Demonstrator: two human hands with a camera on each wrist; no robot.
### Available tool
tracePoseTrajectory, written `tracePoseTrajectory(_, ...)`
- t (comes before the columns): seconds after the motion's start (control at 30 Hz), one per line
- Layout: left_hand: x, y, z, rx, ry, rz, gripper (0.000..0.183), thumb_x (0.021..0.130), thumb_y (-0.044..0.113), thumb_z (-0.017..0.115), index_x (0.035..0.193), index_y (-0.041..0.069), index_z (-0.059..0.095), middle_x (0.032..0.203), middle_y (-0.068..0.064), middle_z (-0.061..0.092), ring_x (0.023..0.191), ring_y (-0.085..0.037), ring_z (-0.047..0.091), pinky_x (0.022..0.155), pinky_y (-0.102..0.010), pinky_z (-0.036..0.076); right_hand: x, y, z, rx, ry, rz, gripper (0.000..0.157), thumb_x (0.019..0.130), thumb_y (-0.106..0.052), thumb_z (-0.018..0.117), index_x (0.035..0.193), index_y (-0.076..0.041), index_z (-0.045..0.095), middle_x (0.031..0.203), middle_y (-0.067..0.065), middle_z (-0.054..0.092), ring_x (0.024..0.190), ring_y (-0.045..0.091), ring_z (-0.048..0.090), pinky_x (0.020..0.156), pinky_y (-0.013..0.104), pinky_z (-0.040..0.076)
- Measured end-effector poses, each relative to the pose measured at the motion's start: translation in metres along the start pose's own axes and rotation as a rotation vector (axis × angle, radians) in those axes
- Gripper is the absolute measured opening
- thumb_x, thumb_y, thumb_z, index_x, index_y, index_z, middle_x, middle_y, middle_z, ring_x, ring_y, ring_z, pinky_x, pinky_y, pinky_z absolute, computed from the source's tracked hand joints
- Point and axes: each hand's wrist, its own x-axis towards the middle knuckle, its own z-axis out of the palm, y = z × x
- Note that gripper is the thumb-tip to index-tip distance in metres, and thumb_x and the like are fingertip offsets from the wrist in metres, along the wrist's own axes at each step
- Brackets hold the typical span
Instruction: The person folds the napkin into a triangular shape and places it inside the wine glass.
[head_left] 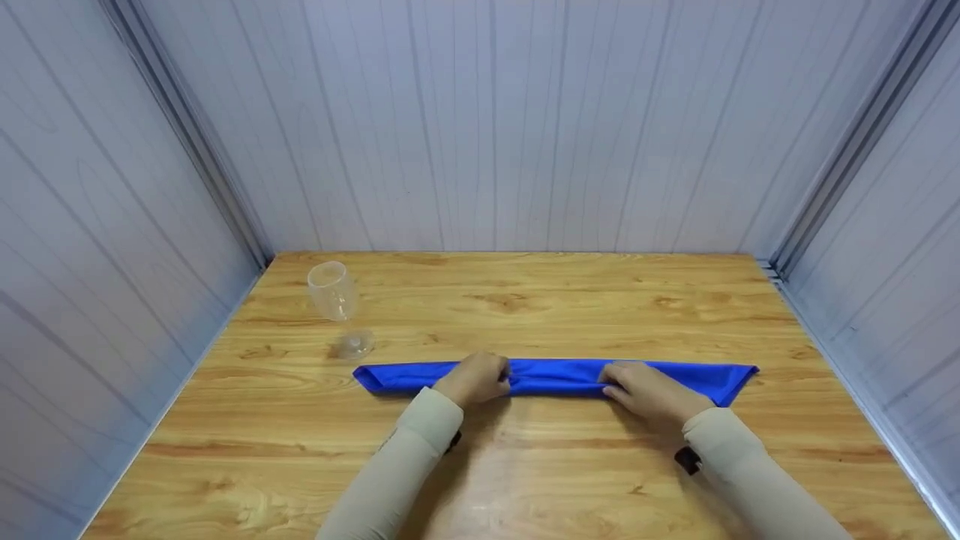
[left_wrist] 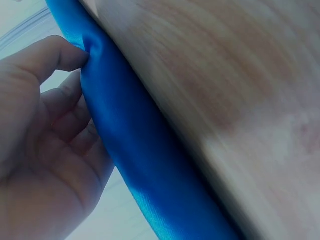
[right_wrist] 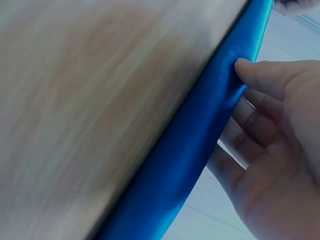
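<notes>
A blue cloth (head_left: 555, 376), folded into a long narrow strip, lies across the wooden table with slanted ends. Left of its middle, my left hand (head_left: 478, 379) pinches the cloth between thumb and curled fingers; in the left wrist view the thumb presses a small dimple into the blue cloth (left_wrist: 135, 135). My right hand (head_left: 649, 388) grips the strip right of the middle. The right wrist view shows that hand (right_wrist: 280, 115) with its thumb on top of the cloth (right_wrist: 195, 135) and the fingers behind the edge.
A clear stemmed glass (head_left: 332, 291) stands upright at the table's back left, its round foot (head_left: 355, 344) close to the cloth's left end. White panelled walls (head_left: 480, 127) enclose the wooden table (head_left: 570, 465) at the back and both sides.
</notes>
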Motion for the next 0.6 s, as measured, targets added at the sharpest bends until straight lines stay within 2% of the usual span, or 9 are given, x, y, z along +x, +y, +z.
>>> tracePoseTrajectory(0.1, -0.001, -0.002, 0.000, -0.017, 0.001, -0.010, 0.008, 0.092, 0.008, 0.065, 0.100, 0.006, 0.067, 0.094, -0.005, 0.068, 0.085, -0.017, 0.063, 0.077, -0.034, 0.053, 0.003, 0.003, -0.003, 0.064, -0.036, 0.051, 0.013, 0.102, -0.008, 0.056, 0.110, -0.006, 0.066, 0.104, 0.006, 0.068, 0.096, 0.023, 0.065, 0.081, 0.043, 0.054)
tracePoseTrajectory(0.3, -0.004, -0.002, 0.000, -0.008, -0.018, -0.026, 0.006, 0.097, 0.011, 0.062, 0.103, 0.009, 0.063, 0.099, -0.005, 0.062, 0.090, -0.020, 0.060, 0.081, -0.037, 0.052, 0.008, 0.007, -0.006, 0.136, -0.068, 0.129, 0.011, 0.105, -0.011, 0.052, 0.107, -0.009, 0.063, 0.100, 0.002, 0.065, 0.089, 0.016, 0.060, 0.077, 0.041, 0.052)
tracePoseTrajectory(0.43, -0.005, -0.001, 0.000, 0.011, -0.043, -0.055, 0.009, 0.101, 0.016, 0.059, 0.107, 0.010, 0.064, 0.105, -0.005, 0.057, 0.093, -0.020, 0.060, 0.082, -0.037, 0.052, 0.011, 0.008, -0.007, 0.125, -0.078, 0.140, 0.009, 0.104, -0.011, 0.053, 0.103, -0.011, 0.062, 0.096, -0.001, 0.064, 0.084, 0.012, 0.057, 0.074, 0.039, 0.050)
tracePoseTrajectory(0.6, -0.003, -0.001, 0.000, 0.005, -0.039, -0.066, 0.011, 0.101, 0.016, 0.060, 0.107, 0.010, 0.067, 0.104, -0.004, 0.057, 0.092, -0.019, 0.061, 0.082, -0.035, 0.053, 0.016, 0.007, -0.006, 0.007, -0.059, 0.135, 0.006, 0.101, -0.011, 0.060, 0.098, -0.011, 0.065, 0.095, -0.001, 0.064, 0.085, 0.016, 0.060, 0.075, 0.040, 0.052)
